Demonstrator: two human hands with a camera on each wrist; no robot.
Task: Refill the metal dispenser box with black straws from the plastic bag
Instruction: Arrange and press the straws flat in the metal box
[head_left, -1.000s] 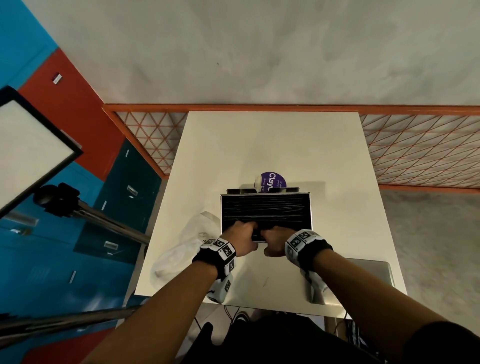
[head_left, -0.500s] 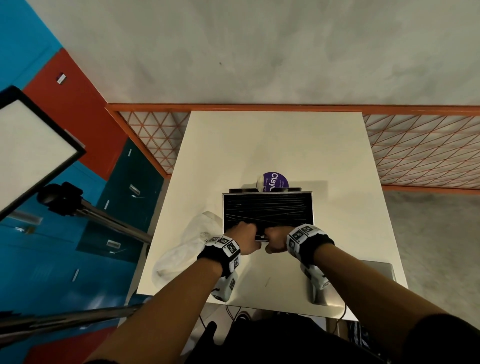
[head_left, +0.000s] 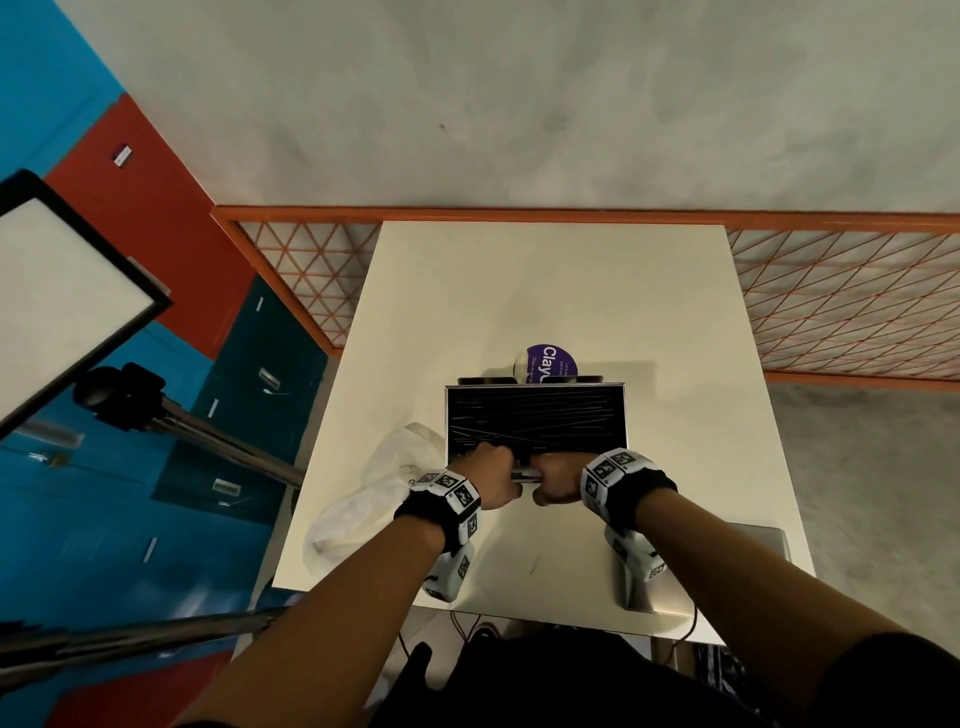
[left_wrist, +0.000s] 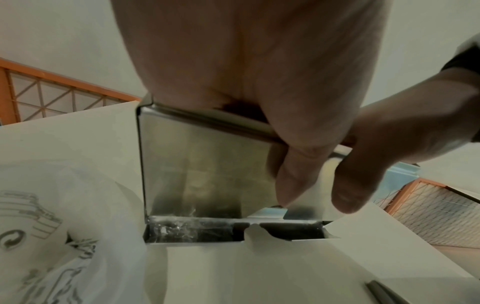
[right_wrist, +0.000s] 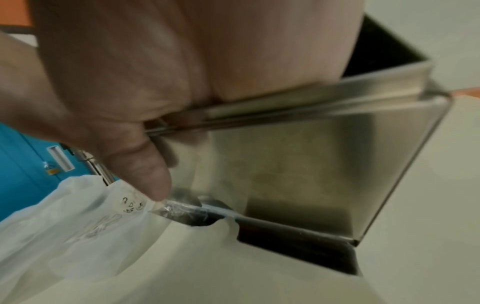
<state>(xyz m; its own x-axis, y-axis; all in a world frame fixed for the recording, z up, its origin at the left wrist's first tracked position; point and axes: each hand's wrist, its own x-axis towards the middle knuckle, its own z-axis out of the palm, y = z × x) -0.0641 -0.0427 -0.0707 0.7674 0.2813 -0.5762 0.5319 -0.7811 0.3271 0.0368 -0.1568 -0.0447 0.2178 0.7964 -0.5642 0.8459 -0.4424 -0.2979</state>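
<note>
The metal dispenser box (head_left: 623, 415) stands mid-table with its top open, and black straws (head_left: 535, 415) lie crosswise inside it. My left hand (head_left: 488, 467) and right hand (head_left: 556, 478) sit side by side on its near wall. The fingers of both reach over the rim and are hidden inside. In the left wrist view my left hand (left_wrist: 272, 127) grips the rim of the box (left_wrist: 202, 164), thumb down the shiny front. In the right wrist view my right hand (right_wrist: 145, 144) grips the box (right_wrist: 298, 164) the same way. The crumpled plastic bag (head_left: 374, 493) lies just left of the box.
A purple-lidded tub (head_left: 550, 361) stands right behind the box. A flat silver object (head_left: 727, 561) lies at the table's near right corner. A dark, thin stick (left_wrist: 384, 292) lies on the table in front. An orange mesh railing (head_left: 831, 312) borders the far side, and a light stand (head_left: 218, 441) is to the left.
Both hands keep their hold on the box's near rim. Box and hands have barely shifted in the view.
</note>
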